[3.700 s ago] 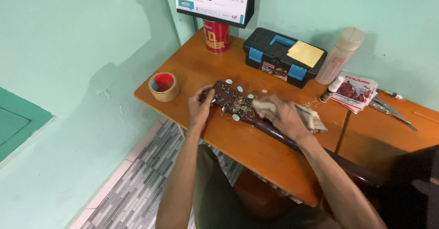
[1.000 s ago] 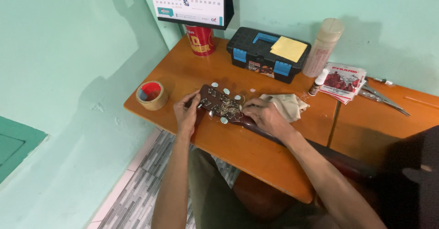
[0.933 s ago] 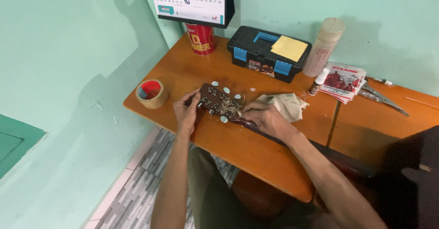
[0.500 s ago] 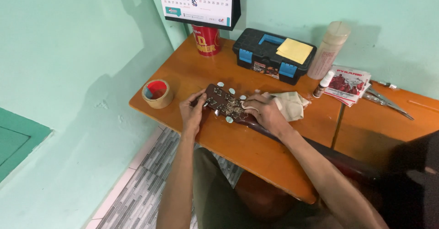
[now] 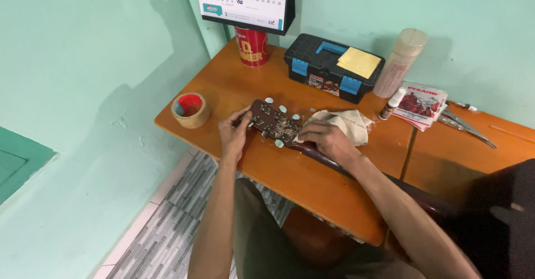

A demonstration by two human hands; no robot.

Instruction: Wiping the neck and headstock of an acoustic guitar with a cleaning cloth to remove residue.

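A dark brown guitar headstock (image 5: 274, 122) with pale tuning pegs and coiled string ends lies flat on the orange wooden table (image 5: 312, 173). My left hand (image 5: 234, 134) grips its left end, fingers curled around the edge. My right hand (image 5: 326, 139) presses a beige cloth (image 5: 348, 124) down at the base of the headstock, over the start of the neck. The neck runs right and down under my right forearm.
A roll of tape (image 5: 189, 110) with a red core sits at the table's left corner. At the back stand a red can (image 5: 252, 46), a black and blue toolbox (image 5: 333, 73), a tall pale bottle (image 5: 401, 61), a small bottle (image 5: 391, 104), string packets (image 5: 421, 105) and pliers (image 5: 465, 124).
My right hand with the cloth has slid in closer to the headstock. The left hand keeps its grip on the headstock's end. The camera has shifted slightly.
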